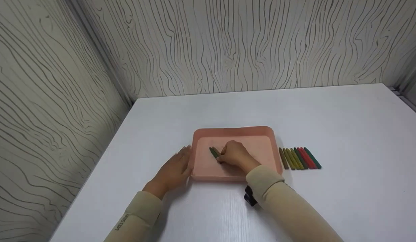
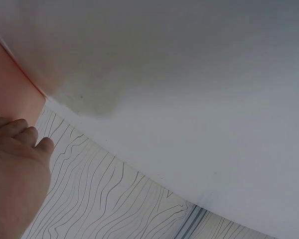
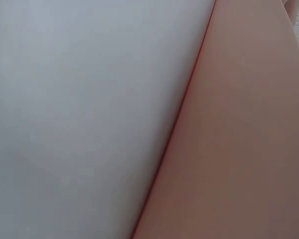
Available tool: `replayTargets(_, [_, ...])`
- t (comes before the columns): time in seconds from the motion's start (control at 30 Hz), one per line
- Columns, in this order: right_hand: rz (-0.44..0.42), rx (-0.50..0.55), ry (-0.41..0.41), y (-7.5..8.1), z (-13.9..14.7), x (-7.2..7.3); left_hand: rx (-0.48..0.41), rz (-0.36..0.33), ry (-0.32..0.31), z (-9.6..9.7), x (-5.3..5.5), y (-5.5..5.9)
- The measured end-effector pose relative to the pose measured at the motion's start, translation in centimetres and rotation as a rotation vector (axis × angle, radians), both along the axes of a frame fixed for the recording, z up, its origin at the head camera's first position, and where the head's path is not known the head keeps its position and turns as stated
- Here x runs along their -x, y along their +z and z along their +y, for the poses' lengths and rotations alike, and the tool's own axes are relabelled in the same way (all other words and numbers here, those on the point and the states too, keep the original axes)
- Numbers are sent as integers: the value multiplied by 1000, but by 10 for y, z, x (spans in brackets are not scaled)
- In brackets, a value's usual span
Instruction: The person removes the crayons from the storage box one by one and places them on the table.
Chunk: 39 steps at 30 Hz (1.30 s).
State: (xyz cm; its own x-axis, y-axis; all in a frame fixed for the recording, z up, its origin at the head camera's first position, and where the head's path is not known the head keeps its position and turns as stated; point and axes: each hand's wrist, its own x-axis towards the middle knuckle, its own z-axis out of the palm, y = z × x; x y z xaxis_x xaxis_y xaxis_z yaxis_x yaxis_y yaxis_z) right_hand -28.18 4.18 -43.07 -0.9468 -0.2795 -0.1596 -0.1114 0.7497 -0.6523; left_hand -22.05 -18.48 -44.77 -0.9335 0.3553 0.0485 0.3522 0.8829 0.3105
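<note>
Inside a shallow pink tray (image 1: 269, 151), my right hand (image 1: 235, 154) is low over the floor and pinches a brownish crayon (image 1: 215, 150) between thumb and fingers. A dark green crayon (image 1: 213, 153) lies right alongside it, slanting the same way; the fingers hide the lower ends of both. My left hand (image 1: 172, 171) rests at the tray's left side, its fingers extended and touching the outer wall. The left wrist view shows that hand (image 2: 17, 169) against the pink wall (image 2: 15, 87). In the right wrist view, the tray's wall (image 3: 239, 129) fills much of the picture.
Just right of the tray, a row of several crayons (image 1: 300, 158) in brown, olive-yellow, green and red lies on the white table (image 1: 355, 134). A black object (image 1: 250, 196) shows by the right cuff. Wood-patterned panels (image 1: 228, 47) stand behind and at the left.
</note>
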Motion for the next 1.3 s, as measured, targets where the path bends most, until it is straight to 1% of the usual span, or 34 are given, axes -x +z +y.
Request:
replayTargets(0.2, [5, -10, -8, -1, 5, 0, 10, -5, 3, 2, 0, -1])
replayTargets(0.43, [3, 78, -25, 3, 17, 0, -7, 4, -19, 2, 0, -1])
replayTargets(0.63, [-1, 135, -32, 15, 31, 3, -3, 6, -4, 1, 1, -2])
replayTargets(0.9, [-14, 186, -48, 35, 56, 4, -1, 12, -7, 0, 1, -3])
replayTargets(1.1, [42, 123, -86, 46, 77, 5, 7, 17, -1, 0, 1, -2])
replayTargets(1.3, [36, 103, -109, 51, 101, 5, 12, 3, 15, 1, 1, 0])
